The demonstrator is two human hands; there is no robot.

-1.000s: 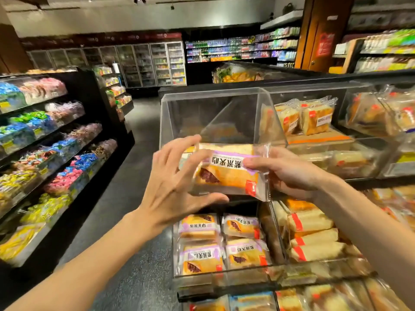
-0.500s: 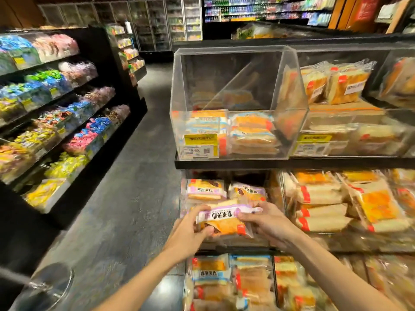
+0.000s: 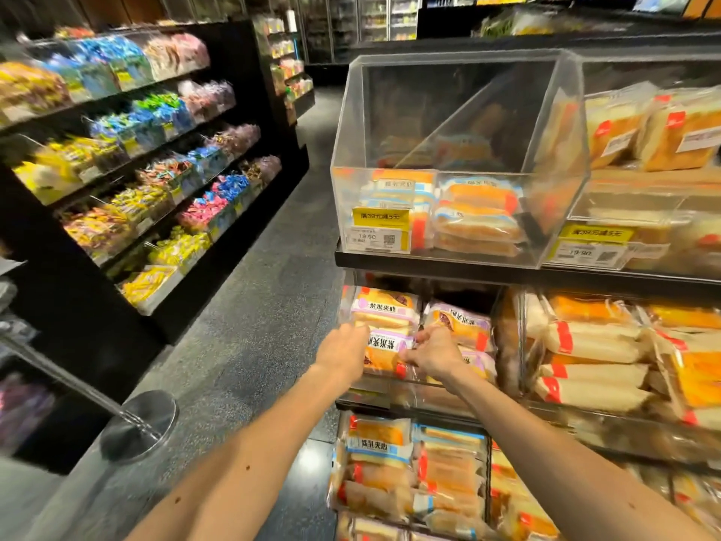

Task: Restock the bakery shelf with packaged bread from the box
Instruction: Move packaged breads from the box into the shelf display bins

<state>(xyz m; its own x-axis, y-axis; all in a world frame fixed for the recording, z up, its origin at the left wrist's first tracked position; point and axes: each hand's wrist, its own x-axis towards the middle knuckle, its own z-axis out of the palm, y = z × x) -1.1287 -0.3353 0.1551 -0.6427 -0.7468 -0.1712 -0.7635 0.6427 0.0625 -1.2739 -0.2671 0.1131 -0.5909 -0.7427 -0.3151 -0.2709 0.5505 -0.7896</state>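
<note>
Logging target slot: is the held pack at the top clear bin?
No, left hand and right hand hold the purple-label pack one level below the top clear bin.

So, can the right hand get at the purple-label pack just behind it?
Probably yes: the purple-label pack lies uncovered just beyond the right hand, nothing between them, though its fingers now pinch the front pack.
</note>
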